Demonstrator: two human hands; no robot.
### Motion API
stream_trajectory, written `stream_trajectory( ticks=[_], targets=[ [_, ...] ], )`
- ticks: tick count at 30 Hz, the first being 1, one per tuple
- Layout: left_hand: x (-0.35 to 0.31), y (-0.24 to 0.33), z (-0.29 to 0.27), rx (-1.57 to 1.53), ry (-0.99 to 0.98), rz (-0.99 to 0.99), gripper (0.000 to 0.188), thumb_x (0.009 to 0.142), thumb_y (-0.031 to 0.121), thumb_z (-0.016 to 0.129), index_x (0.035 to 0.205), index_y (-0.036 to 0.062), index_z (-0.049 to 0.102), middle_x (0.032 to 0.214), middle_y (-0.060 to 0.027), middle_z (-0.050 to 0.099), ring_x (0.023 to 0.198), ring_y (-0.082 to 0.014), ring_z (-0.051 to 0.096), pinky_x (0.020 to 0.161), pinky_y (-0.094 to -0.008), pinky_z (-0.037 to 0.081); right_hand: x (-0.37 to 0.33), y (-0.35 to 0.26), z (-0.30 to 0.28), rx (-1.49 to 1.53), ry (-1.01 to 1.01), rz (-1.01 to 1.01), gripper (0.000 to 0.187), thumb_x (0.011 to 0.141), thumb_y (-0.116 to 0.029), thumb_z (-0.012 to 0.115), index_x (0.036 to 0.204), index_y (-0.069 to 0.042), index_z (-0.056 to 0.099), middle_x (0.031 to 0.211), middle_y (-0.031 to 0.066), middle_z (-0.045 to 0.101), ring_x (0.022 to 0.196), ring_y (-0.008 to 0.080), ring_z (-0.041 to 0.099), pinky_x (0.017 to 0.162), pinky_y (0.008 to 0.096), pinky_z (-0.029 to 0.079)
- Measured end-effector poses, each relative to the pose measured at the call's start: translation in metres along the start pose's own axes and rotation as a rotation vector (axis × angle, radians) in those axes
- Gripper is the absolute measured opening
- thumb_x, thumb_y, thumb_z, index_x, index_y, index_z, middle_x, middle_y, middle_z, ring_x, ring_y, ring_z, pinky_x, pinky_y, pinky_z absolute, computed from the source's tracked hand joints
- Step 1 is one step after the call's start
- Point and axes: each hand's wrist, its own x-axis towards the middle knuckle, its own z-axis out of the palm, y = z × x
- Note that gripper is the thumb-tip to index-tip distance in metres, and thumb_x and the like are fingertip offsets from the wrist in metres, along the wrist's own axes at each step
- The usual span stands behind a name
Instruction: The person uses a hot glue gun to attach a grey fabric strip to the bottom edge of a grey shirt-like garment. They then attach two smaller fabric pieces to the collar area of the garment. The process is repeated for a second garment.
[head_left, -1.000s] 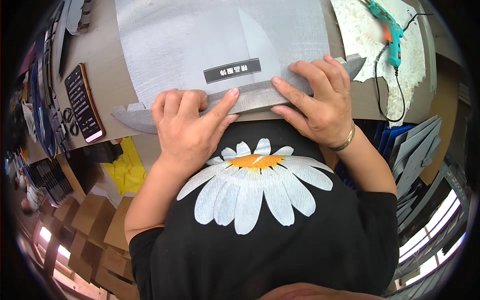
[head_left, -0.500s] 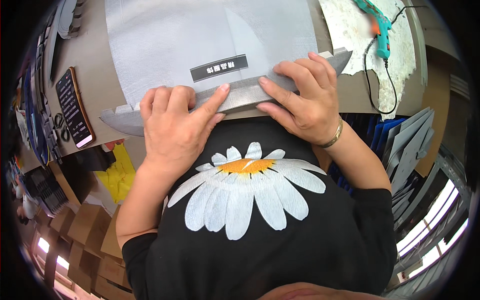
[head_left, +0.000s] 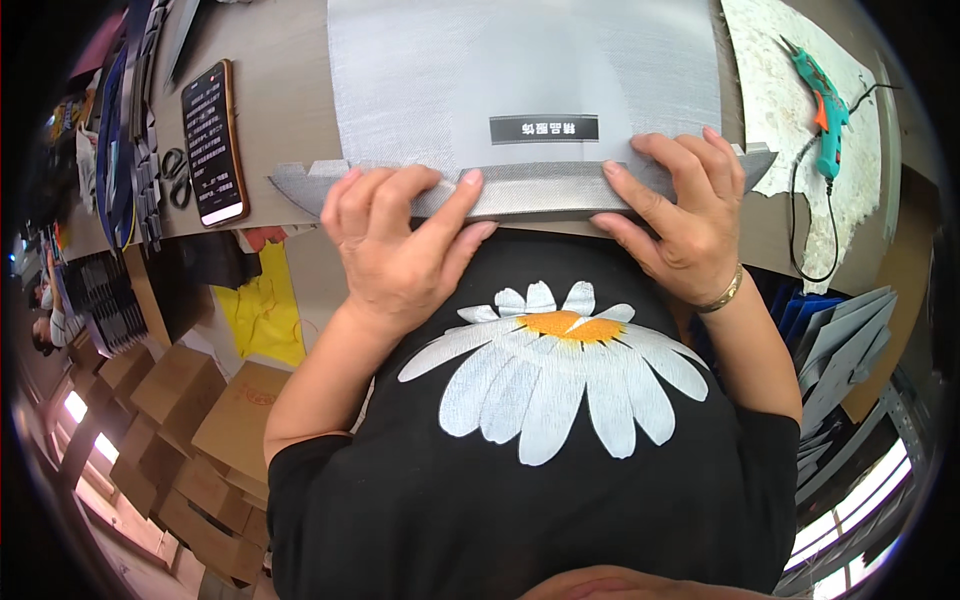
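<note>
A pale grey sheet [head_left: 420,80], woven-looking with a clear panel and a small black label [head_left: 545,129], lies on the table in front of me. Along its near side a darker grey textured flap [head_left: 545,190] is folded up, its pointed ends sticking out at both sides. My left hand [head_left: 395,240] grips the flap left of its middle, index finger on top and thumb at the near edge. The same hold is taken by my right hand [head_left: 685,215] farther right, its other fingers resting over the flap. A bare stretch of flap shows between the hands.
A phone [head_left: 214,145] and black scissors [head_left: 176,178] lie at the left. At the right, a teal glue gun [head_left: 825,115] with a black cord rests on a stained white sheet [head_left: 865,180]. Grey panels [head_left: 840,340] stand below the table; cardboard boxes [head_left: 180,395] are stacked lower left.
My hands have moved somewhat farther apart along the flap, both still holding it. The whole view has shifted, so the table's things appear farther right.
</note>
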Motion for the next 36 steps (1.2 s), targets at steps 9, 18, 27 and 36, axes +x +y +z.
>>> stream_trajectory(
  ticks=[9,18,27,36],
  targets=[
    [-0.003,-0.007,-0.005,0.026,0.012,-0.012,0.040,0.072,0.032,0.082,0.110,0.0199,0.077,0.110,-0.0030,0.057,0.106,-0.0241,0.050,0.099,-0.0436,0.033,0.003,-0.004,-0.002,-0.029,-0.026,-0.007,0.039,0.071,-0.034,0.081,0.104,-0.015,0.074,0.117,0.0050,0.061,0.108,0.0260,0.055,0.106,0.0495,0.035],
    [-0.006,-0.020,0.000,-0.040,0.075,-0.018,0.045,0.072,0.036,0.080,0.112,0.0175,0.074,0.107,-0.0006,0.059,0.103,-0.0225,0.052,0.098,-0.0446,0.036,0.002,-0.006,-0.004,-0.052,-0.063,-0.010,0.043,0.070,-0.034,0.082,0.108,-0.017,0.074,0.116,0.0052,0.062,0.106,0.0255,0.056,0.106,0.0491,0.035],
    [0.006,-0.030,-0.007,-0.144,0.021,-0.018,0.058,0.066,0.035,0.086,0.117,0.0127,0.073,0.101,-0.0002,0.061,0.095,-0.0225,0.054,0.086,-0.0381,0.039,0.028,-0.037,0.013,0.038,-0.077,-0.070,0.048,0.070,-0.032,0.080,0.117,-0.024,0.073,0.103,0.0011,0.059,0.096,0.0206,0.055,0.104,0.0443,0.037],
    [0.013,-0.032,-0.010,-0.208,-0.044,-0.052,0.058,0.064,0.034,0.086,0.117,0.0136,0.074,0.098,-0.0001,0.061,0.091,-0.0217,0.054,0.082,-0.0369,0.038,0.036,-0.036,0.025,0.039,-0.038,-0.123,0.046,0.072,-0.031,0.078,0.117,-0.023,0.073,0.094,-0.0015,0.057,0.083,0.0179,0.054,0.083,0.0372,0.039]
  ],
)
